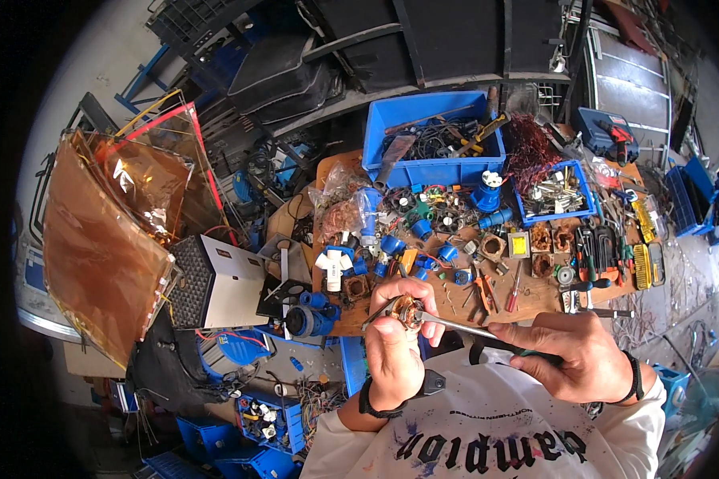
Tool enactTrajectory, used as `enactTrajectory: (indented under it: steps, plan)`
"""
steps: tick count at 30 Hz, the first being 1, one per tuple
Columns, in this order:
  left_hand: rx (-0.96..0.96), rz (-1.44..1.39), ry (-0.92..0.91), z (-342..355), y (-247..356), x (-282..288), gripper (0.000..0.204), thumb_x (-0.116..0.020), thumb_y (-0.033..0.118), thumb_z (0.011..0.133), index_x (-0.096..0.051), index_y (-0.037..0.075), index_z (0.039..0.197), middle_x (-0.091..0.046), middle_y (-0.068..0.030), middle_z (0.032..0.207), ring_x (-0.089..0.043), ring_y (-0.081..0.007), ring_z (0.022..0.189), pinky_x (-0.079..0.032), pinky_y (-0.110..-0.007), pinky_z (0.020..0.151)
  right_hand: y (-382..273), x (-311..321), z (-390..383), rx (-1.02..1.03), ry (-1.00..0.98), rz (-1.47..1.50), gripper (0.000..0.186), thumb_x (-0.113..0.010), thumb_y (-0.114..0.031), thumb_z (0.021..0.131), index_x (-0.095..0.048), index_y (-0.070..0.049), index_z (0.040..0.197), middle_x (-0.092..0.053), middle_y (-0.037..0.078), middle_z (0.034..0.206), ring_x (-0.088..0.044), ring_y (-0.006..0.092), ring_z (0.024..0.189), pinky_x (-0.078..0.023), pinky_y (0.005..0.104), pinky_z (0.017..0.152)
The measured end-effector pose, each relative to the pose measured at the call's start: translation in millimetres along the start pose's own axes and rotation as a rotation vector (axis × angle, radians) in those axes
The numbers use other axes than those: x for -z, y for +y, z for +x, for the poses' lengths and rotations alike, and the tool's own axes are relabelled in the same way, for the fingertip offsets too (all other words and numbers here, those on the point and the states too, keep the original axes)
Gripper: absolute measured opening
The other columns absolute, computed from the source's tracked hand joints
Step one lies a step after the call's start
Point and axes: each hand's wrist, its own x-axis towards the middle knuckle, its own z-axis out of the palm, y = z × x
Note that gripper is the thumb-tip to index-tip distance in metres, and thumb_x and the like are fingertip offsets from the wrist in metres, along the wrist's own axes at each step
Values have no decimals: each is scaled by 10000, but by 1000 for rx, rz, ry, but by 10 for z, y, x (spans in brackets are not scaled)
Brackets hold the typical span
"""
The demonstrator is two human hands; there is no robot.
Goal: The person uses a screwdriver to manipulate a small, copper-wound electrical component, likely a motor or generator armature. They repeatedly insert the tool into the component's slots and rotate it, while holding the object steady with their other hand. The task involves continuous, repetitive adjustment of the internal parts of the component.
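My left hand (pixel 395 351) is closed around a small round metal part with copper-coloured windings (pixel 406 310), held up in front of my chest. Its fingers and thumb cover much of the rim. In my right hand (pixel 579 351) is a screwdriver (pixel 462 326) with a long grey shaft and a dark handle, gripped from the right. The shaft's end meets the part beside my left fingertips; whether it is inside the part I cannot tell. Beyond both hands lies the wooden bench (pixel 483 314), with orange-handled pliers (pixel 482 295) and a red-handled screwdriver (pixel 514 292) on it.
A blue crate (pixel 431 173) of tools and a smaller blue tray (pixel 563 212) of metal pieces stand at the back of the bench. Blue fittings, wires and square stators (pixel 492 247) clutter its top. Brown film-covered panels (pixel 96 239) lean at left.
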Motion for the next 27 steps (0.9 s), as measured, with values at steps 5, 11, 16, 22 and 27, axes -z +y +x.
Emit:
enactTrajectory:
  steps: [5,11,16,22,27]
  plan:
    - [32,25,-9,1,24,-2,583,-371,562,941,-434,10,1120,-474,-92,932,-416,-89,672,-391,-234,583,-14,60,-10,34,12,-71,461,-700,-93,765,-621,-156,1214,-546,39,648,-549,216,526,-471,347,491]
    - [70,38,-21,-17,34,-14,576,-380,561,940,-437,16,1120,-479,-79,941,-407,-79,674,-377,-221,586,-77,152,-7,22,-16,-108,447,-695,-91,765,-623,-139,1204,-554,38,655,-563,216,525,-475,345,477]
    - [98,188,-83,-71,33,46,567,-367,555,947,-453,22,1121,-484,-56,956,-398,-58,684,-356,-198,583,-214,318,-6,5,-115,-237,426,-682,-100,780,-616,-116,1201,-571,39,668,-591,220,539,-485,338,472]
    - [138,279,-157,-85,42,113,514,-397,527,951,-459,40,1103,-482,-43,981,-408,-55,766,-365,-177,605,-223,361,6,-26,-182,-125,430,-667,-85,789,-599,-79,1214,-633,80,762,-626,268,599,-509,374,537]
    - [34,320,-80,-71,0,66,535,-435,541,933,-444,12,1010,-456,-83,888,-358,-62,631,-326,-195,513,-102,214,25,-78,-171,222,417,-663,-15,796,-595,-23,1208,-670,177,967,-667,311,817,-525,362,713]
